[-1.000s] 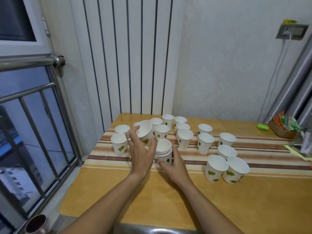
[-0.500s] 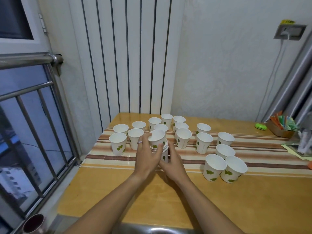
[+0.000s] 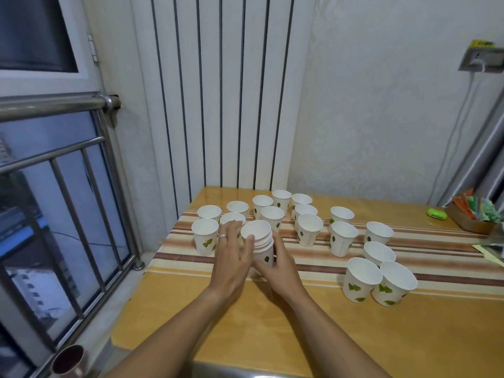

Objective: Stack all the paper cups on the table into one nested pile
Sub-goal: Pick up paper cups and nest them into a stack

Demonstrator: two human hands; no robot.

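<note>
**Cups on a striped table, both hands at the nested pile**

At far left a window (image 3: 35, 34) sits above a steel railing (image 3: 54, 159) with upright bars; a dark round cup (image 3: 68, 360) stands low in the corner beneath it; behind the table rises a white ribbed radiator panel (image 3: 218, 91), then a pale textured wall (image 3: 368, 105) with a socket plate (image 3: 481, 58) and a cable hanging from it; at far right a cardboard box of coloured packets (image 3: 476, 214) sits just beside a small green object (image 3: 436, 214).

The wooden table (image 3: 327, 336) carries a striped runner (image 3: 425, 264) across its far half; loose paper cups stand upright on it, white with green leaf marks: a cluster at the left (image 3: 205, 236), a group toward the back (image 3: 282, 199), more through the middle (image 3: 342, 237), and a touching pair nearest on the right (image 3: 362, 278).

The left hand (image 3: 231, 257), a ring on one finger, reaches in from below with fingers spread and fairly straight, released, its thumb tip touching the rim of the nested pile (image 3: 259, 238); the pile stands upright on the runner, left of centre, between the two hands; the right hand (image 3: 281, 266) is wrapped round the pile's lower right side, grasping it, thumb along the near face.
</note>
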